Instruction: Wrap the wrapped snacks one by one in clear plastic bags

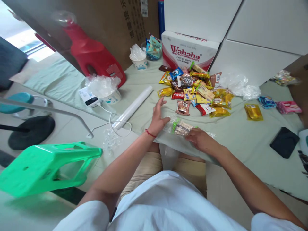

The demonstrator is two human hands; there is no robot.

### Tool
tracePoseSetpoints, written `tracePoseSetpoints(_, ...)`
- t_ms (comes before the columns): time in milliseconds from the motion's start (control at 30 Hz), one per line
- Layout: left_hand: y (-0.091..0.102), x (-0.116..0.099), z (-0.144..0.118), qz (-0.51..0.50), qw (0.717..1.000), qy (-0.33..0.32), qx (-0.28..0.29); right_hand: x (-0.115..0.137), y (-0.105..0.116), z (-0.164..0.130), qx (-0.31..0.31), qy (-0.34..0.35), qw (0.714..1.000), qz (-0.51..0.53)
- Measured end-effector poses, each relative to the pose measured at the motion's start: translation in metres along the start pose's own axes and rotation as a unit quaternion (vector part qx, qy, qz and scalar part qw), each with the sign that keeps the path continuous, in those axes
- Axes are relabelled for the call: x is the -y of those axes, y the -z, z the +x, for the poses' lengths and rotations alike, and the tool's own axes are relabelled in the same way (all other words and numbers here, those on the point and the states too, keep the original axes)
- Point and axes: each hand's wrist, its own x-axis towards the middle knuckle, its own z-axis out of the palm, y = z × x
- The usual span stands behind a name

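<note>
My right hand [197, 138] is closed on the right end of a wrapped snack pack [182, 128], pale brown with a bright green end, near the front edge of the cloth-covered table [240, 141]. Clear plastic film [167, 126] spreads at the pack's left end. Beside that film, my left hand [158, 119] has its fingers apart and holds nothing; its thumb reaches toward the film, and I cannot tell whether it touches. Just beyond both hands lies a pile of small packaged snacks [190, 94], with a brown packet [183, 107] and a red-and-white packet [205, 109] nearest.
A clear film roll [132, 107] and a white cable [110, 120] lie to the left. Behind are paper tubs [139, 64], a red jug [96, 53] and a Wahaha carton [189, 51]. A yellow packet [253, 112] and black item [285, 142] sit right. A green stool [53, 163] lies left.
</note>
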Motion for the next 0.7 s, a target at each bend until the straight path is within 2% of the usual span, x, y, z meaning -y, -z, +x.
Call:
tracePoseSetpoints(100, -0.002, -0.015, 0.017, 0.036, 0.987, -0.076, 0.139, 0.000, 0.000, 0.001, 0.016, 0.002, 1.000, -0.007)
tracePoseSetpoints(167, -0.003, -0.018, 0.018, 0.068, 0.971, -0.116, 0.199, -0.003, -0.006, 0.000, -0.004, -0.009, 1.000, -0.001)
tracePoseSetpoints(233, 0.001, -0.014, 0.009, 0.106, 0.954, -0.169, 0.222, -0.007, -0.012, -0.003, -0.049, -0.024, 0.998, 0.026)
tracePoseSetpoints(333, 0.020, 0.006, -0.015, 0.150, 0.923, -0.241, 0.259, -0.010, -0.016, -0.007, -0.100, -0.030, 0.992, 0.075)
tracePoseSetpoints(400, 0.034, 0.022, -0.031, 0.142, 0.915, -0.251, 0.283, -0.007, -0.012, -0.008, -0.086, -0.023, 0.993, 0.082)
tracePoseSetpoints(433, 0.040, 0.028, -0.037, 0.124, 0.919, -0.239, 0.286, -0.005, -0.009, -0.009, -0.069, -0.023, 0.994, 0.076)
tracePoseSetpoints(467, 0.043, 0.032, -0.041, 0.103, 0.933, -0.212, 0.274, -0.001, -0.005, -0.008, -0.051, -0.026, 0.996, 0.066)
tracePoseSetpoints(500, 0.044, 0.035, -0.043, 0.087, 0.953, -0.169, 0.238, 0.002, -0.002, -0.008, -0.035, -0.033, 0.997, 0.055)
tracePoseSetpoints(567, 0.038, 0.033, -0.042, 0.094, 0.987, -0.060, 0.118, 0.008, 0.004, -0.006, -0.016, -0.048, 0.998, 0.034)
tracePoseSetpoints(633, 0.023, 0.025, -0.036, 0.156, 0.987, 0.038, 0.018, 0.011, 0.005, -0.004, -0.008, -0.055, 0.998, 0.019)
tracePoseSetpoints(667, 0.015, 0.020, -0.033, 0.193, 0.979, 0.065, 0.009, 0.012, 0.004, -0.004, -0.008, -0.056, 0.998, 0.014)
tracePoseSetpoints(700, 0.008, 0.015, -0.030, 0.221, 0.972, 0.076, 0.027, 0.012, 0.002, -0.003, -0.012, -0.059, 0.998, 0.010)
